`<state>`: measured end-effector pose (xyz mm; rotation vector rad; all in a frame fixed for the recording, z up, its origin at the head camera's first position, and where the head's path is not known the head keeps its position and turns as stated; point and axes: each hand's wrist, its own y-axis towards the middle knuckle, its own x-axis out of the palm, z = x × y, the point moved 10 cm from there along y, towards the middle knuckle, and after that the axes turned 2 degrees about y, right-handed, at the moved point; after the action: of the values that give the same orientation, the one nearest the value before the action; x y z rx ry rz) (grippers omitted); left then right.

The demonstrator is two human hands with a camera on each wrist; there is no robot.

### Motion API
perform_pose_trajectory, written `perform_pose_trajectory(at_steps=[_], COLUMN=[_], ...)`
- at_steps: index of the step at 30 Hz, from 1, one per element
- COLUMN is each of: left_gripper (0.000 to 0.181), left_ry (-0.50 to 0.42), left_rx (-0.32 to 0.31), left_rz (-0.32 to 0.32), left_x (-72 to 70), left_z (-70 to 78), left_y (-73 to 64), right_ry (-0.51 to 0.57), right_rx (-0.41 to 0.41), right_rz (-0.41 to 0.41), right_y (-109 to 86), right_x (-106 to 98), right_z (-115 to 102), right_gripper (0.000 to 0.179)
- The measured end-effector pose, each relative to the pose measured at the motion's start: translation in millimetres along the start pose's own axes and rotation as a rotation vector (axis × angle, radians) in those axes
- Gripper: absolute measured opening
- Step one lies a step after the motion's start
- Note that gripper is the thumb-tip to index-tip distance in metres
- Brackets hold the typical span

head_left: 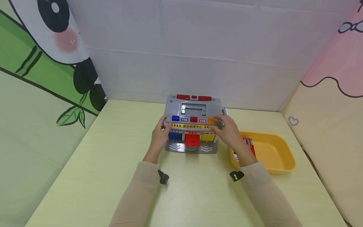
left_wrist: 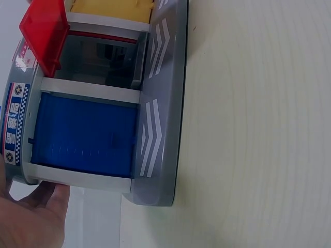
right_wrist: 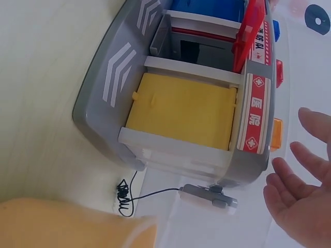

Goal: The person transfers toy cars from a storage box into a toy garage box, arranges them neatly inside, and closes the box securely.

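Note:
A grey toy garage (head_left: 193,108) stands on the table, with a blue door (left_wrist: 85,135), a lifted red door (head_left: 193,140) and a yellow door (right_wrist: 182,110) along its front. At its left end my left hand (head_left: 161,134) grips the roof edge, the fingers (left_wrist: 44,199) reaching behind the side wall. My right hand (head_left: 227,128) is at the upper right corner, near the orange button (right_wrist: 277,134). In the right wrist view its fingers are spread and relaxed, apart from the garage. Behind the raised red door, a dark opening shows.
Right of the garage sits a yellow tray (head_left: 272,151) with a red toy (head_left: 250,146) in it, partly covered by my right forearm. A small grey device (right_wrist: 209,197) on a coiled black cord is by the garage's right side. A white wall (head_left: 193,56) rises behind the table.

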<state>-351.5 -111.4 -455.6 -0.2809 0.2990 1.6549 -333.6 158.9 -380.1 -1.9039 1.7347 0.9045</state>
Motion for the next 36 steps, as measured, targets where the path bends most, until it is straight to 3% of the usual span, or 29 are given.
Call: perform_pose_trajectory(at_steps=[14, 25, 36], left_gripper=[0.045, 0.045, 0.046], left_ry=[-0.008, -0.001, 0.003], left_rx=[0.0, 0.01, 0.011], left_rz=[0.002, 0.003, 0.0], left_x=[1.5, 2.4, 1.5], left_z=[-2.9, -3.9, -2.9], left_y=[1.9, 3.4, 2.4], right_ry=[-0.013, -0.016, -0.013], right_rx=[-0.003, 0.114, 0.097], right_rz=[0.002, -0.021, -0.031], right_y=[-15.7, -26.7, -40.4], right_x=[-17.0, -18.3, -30.2], right_z=[15.9, 39.3, 57.5], right_gripper=[0.051, 0.055, 0.051])
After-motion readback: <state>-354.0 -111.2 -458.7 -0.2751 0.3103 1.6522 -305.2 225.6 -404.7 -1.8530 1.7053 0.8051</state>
